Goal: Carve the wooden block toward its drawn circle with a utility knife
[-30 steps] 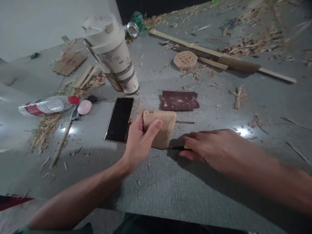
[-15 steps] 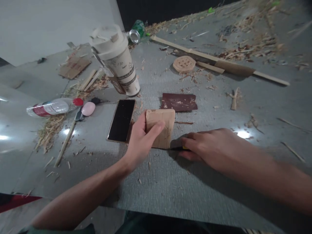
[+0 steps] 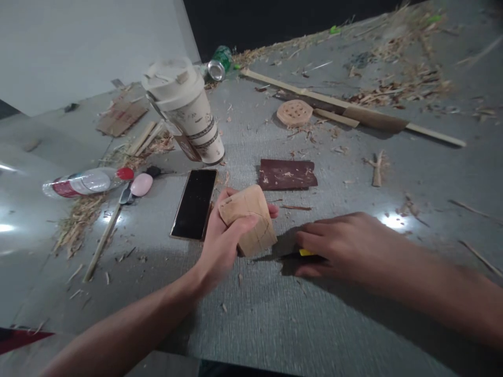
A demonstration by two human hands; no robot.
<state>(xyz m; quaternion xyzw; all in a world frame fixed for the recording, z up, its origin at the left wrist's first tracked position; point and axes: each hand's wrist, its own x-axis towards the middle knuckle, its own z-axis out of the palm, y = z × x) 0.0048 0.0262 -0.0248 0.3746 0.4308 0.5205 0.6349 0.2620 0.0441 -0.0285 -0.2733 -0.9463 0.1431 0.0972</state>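
My left hand (image 3: 226, 230) grips a pale wooden block (image 3: 255, 222), thumb across its face and fingertips showing past its right side. Thin lines run over the block, which is tilted above the grey table. To its right, my right hand (image 3: 334, 243) is closed around a dark tool with a yellow part (image 3: 307, 252); its thin dark tip points left, towards the block's lower edge. Whether tip and block touch is unclear. A black phone (image 3: 194, 204) lies just left of my left hand, and a dark red curved piece (image 3: 287, 174) lies beyond the block.
A lidded cup (image 3: 192, 115) stands behind the phone. A plastic bottle (image 3: 88, 181) and a pink egg-shaped object (image 3: 142, 185) lie left. Farther back are a green can (image 3: 219, 63), a holed wooden disc (image 3: 294, 113), a long wooden strip (image 3: 436, 135) and shavings.
The block has turned in my left hand, its top now leaning left, and the fingertips behind it show. The tool's tip shows more clearly, with a gap between my right hand and the block.
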